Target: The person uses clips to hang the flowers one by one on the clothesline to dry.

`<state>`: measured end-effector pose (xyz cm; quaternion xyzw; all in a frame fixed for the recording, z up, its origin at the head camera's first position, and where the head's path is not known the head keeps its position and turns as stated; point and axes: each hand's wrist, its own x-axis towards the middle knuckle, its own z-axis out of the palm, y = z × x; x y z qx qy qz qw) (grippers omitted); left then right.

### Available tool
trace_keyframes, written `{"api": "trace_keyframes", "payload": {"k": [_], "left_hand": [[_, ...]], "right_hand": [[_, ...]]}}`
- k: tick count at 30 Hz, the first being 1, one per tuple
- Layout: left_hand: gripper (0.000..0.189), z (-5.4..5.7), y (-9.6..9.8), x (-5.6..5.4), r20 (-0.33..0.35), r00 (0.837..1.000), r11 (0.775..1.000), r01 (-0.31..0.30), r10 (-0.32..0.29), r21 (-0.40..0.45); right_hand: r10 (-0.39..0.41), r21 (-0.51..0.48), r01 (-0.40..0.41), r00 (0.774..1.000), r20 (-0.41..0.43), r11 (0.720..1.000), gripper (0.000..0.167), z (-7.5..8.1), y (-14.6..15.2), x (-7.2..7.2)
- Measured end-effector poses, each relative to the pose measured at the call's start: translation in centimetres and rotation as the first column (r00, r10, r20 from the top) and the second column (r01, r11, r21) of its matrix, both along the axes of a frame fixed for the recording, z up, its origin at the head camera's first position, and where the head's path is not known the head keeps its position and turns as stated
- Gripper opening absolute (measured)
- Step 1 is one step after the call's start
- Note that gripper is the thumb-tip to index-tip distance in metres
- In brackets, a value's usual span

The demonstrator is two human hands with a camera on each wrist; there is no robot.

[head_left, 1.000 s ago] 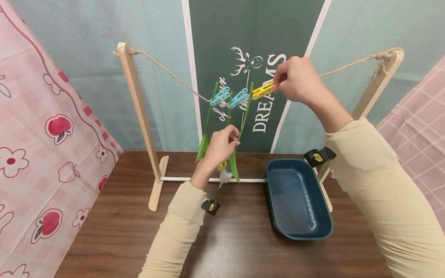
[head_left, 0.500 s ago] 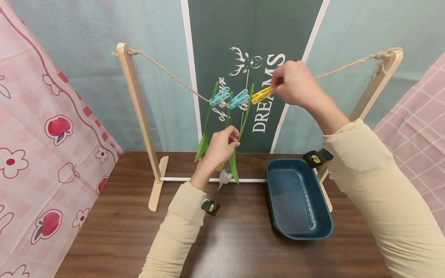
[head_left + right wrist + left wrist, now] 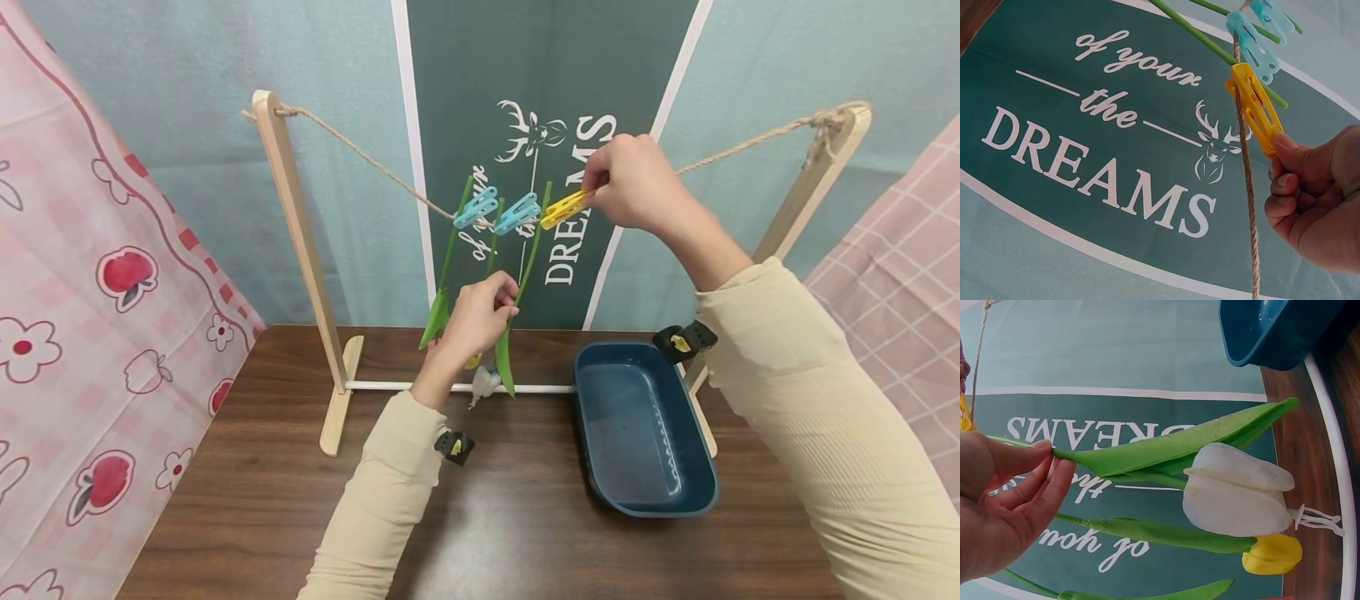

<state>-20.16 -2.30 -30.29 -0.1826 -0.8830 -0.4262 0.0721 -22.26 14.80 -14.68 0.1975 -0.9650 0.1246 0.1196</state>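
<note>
My left hand pinches the green stem of an artificial white tulip, whose bloom hangs downward. Between thumb and fingers, my right hand holds the handle end of a yellow clothespin. In the right wrist view its jaws are at the twine rope, where the stem's upper end crosses. Just to the left, two light blue clothespins sit on the rope with other stems. A yellow tulip hangs beside the white one; in the head view my left hand partly covers the blooms.
The rope runs between two wooden posts, joined low down by a white rod. A dark blue basin stands on the brown table at the right. Patterned cloths hang behind and at both sides.
My right hand has moved slightly down and left with the yellow clothespin, which now sits lower beside the stem top. The stem has bent a little to the right; my left hand stays put.
</note>
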Motion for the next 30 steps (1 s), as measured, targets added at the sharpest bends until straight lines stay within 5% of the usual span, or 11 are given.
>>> {"api": "trace_keyframes", "payload": {"k": [30], "left_hand": [[0.015, -0.19, -0.04, 0.13, -0.011, 0.999, 0.999, 0.03, -0.03, 0.014]], "right_hand": [[-0.015, 0.01, 0.014, 0.999, 0.05, 1.0, 0.009, -0.25, -0.29, 0.04]]}}
